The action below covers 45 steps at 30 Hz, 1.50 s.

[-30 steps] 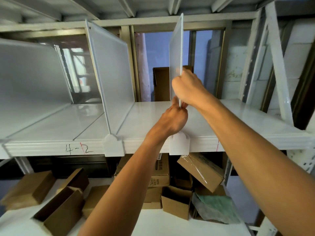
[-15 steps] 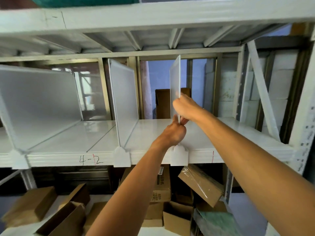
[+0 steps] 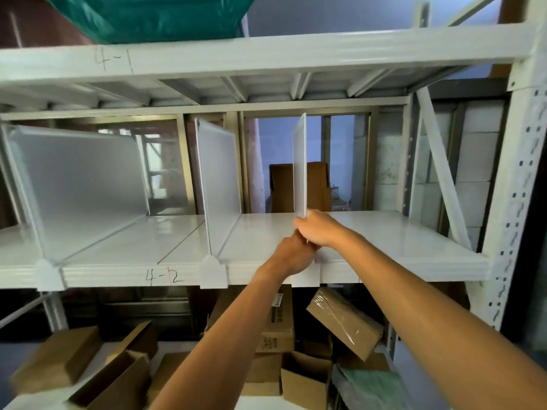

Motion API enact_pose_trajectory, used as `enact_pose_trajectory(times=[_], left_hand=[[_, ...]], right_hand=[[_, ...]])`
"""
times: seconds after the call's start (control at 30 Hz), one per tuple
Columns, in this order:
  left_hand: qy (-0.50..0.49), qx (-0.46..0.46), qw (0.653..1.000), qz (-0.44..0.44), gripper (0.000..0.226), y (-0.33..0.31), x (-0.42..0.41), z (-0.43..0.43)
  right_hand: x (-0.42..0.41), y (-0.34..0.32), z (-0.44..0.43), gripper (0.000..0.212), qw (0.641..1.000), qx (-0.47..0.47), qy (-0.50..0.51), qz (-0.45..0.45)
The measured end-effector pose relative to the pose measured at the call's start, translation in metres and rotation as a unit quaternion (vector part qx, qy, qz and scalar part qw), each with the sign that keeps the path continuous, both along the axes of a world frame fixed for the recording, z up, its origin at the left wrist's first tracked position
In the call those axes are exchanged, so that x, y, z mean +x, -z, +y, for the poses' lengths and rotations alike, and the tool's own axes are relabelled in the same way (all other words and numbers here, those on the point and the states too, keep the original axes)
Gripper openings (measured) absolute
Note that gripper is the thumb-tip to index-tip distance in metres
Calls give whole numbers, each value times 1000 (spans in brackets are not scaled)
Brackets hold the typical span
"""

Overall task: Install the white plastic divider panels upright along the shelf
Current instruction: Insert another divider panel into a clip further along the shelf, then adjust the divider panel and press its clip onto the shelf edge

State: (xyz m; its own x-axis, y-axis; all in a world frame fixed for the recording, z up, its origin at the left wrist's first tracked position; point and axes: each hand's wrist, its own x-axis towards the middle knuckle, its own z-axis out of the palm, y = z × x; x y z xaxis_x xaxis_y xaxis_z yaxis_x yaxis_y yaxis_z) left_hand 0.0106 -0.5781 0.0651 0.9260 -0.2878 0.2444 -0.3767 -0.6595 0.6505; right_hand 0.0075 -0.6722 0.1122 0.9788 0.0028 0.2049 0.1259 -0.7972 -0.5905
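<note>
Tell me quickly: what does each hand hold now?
Left hand: grips the divider panel, low.
Right hand: grips the divider panel, just above.

Source: daylight through the glazed window (image 3: 343, 161) behind the rack.
Backlight: the translucent white plastic divider panel (image 3: 299, 167), seen edge-on, glows pale against the glass.
Glare: the glossy white shelf board (image 3: 384, 232) carries soft sheen streaks.
Shadow: dim under the shelf, with the brown cardboard boxes (image 3: 56, 356) in murk.
Blur: the green fabric bag (image 3: 154, 16) at top left and the lower-left boxes are smeared, while the centre is sharper.
Distortion: wide-angle bowing makes the white perforated steel upright (image 3: 515, 202) curve at the right edge.
</note>
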Motion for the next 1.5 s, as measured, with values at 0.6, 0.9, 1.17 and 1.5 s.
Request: enact_pose_trajectory(times=[0.6,0.9,1.17,1.5], left_hand=[[-148,-159,973,-81,20,10,-88,180],[-224,-129,965,-55,21,33,-140,368],[-299,-77,950,-41,29,81,-156,497],[-294,-80,952,-19,37,89,-129,544]], right_hand=[[-56,95,113,37,929,96,-145,-326],[-76,94,260,45,964,-3,-216,-156],[-77,111,344,46,972,-30,-192,-134],[-36,106,396,47,958,-107,-202,-172]])
